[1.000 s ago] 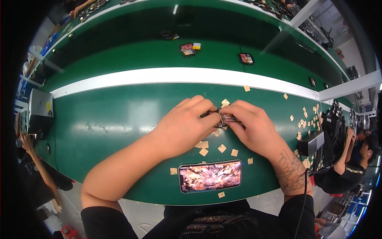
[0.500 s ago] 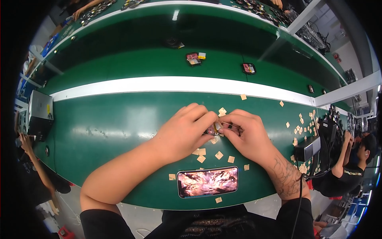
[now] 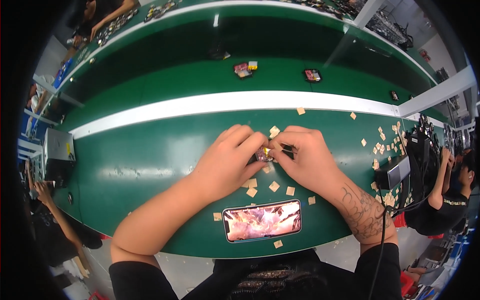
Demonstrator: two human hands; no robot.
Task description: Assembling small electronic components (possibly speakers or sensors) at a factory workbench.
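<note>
A small dark-cased electronic device [image 3: 262, 154] with a pinkish circuit board and a yellow-edged silver part sits in the fingers of my left hand [image 3: 227, 157], just above the green bench. My right hand [image 3: 310, 156] is closed in a pinch at the device's right side, thumb and forefinger touching its edge. A beige sliver [image 3: 278, 146] shows among the right fingers; what the fingertips grip is hidden. Beige paper squares [image 3: 274, 186] lie scattered around and below both hands. Nearer to me, a phone [image 3: 263, 221] lies flat with a bright picture on its screen.
A white rail [image 3: 220, 102] crosses behind my hands; beyond it, device parts [image 3: 243, 69] and another open unit [image 3: 312, 75] rest on a green surface. A dark box [image 3: 393, 172] with cables stands right, a grey machine [image 3: 59, 150] left. Other people work at both sides.
The view has shifted slightly. Both hands stay at the device, which has tilted a little in the left fingers, and the right fingertips have moved closer over its edge.
</note>
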